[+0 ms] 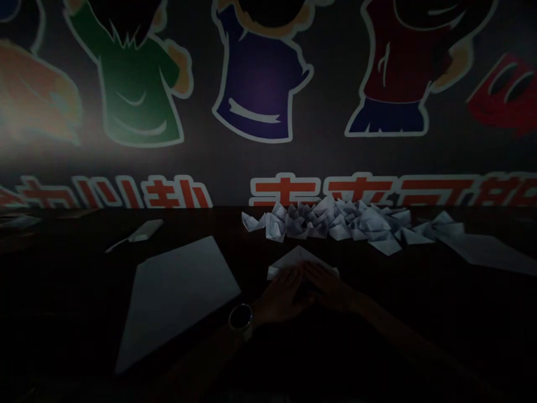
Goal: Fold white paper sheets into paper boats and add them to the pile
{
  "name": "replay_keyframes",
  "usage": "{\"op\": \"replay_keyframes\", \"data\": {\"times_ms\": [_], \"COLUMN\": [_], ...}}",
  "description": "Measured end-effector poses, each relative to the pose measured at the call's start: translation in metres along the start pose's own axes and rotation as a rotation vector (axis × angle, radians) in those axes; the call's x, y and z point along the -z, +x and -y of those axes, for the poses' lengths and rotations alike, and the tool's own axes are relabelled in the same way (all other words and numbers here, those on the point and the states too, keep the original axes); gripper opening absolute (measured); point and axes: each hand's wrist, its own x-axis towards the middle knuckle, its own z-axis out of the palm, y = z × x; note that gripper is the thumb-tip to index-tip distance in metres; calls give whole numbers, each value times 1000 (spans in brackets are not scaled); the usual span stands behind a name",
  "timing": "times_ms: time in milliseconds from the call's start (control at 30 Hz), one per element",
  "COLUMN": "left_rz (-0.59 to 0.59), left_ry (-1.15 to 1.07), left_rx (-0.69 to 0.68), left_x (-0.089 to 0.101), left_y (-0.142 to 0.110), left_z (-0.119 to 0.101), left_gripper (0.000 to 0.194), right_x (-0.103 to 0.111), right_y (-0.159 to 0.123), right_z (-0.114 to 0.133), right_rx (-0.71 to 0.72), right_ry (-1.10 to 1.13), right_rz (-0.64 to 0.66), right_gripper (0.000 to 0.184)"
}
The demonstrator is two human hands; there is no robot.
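A partly folded sheet of white paper lies on the dark table in front of me, its pointed top facing away. My left hand rests on its near left part with the fingers stretched out flat. On the near right part lies my right hand, also flat, with its fingertips close to the left hand's. Both hands cover the paper's near edge. A round watch sits on my left wrist. The dim light hides finer detail of the fingers and folds.
Beyond the hands, a heap of folded white paper pieces spreads along the wall. A stack of white paper lies to the left, with a small white object with a cord behind it. Flat paper lies at right. Cartoon figures cover the wall.
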Motion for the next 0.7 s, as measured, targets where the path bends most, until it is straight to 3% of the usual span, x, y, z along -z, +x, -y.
{"op": "replay_keyframes", "data": {"times_ms": [433,567,700], "left_rz": [162,168,51], "left_ry": [44,97,157], "left_rx": [169,138,115], "left_x": [36,44,36], "left_y": [-50,-45,-24], "left_z": [45,43,37], "left_gripper": [64,60,53], "right_x": [12,12,8], "right_y": [-2,-3,-3], "right_z": [9,8,6], "right_rx": [-57,-47,-54], "right_ry": [66,76,74], "right_rz": [44,39,31], "right_gripper": [63,63,63]}}
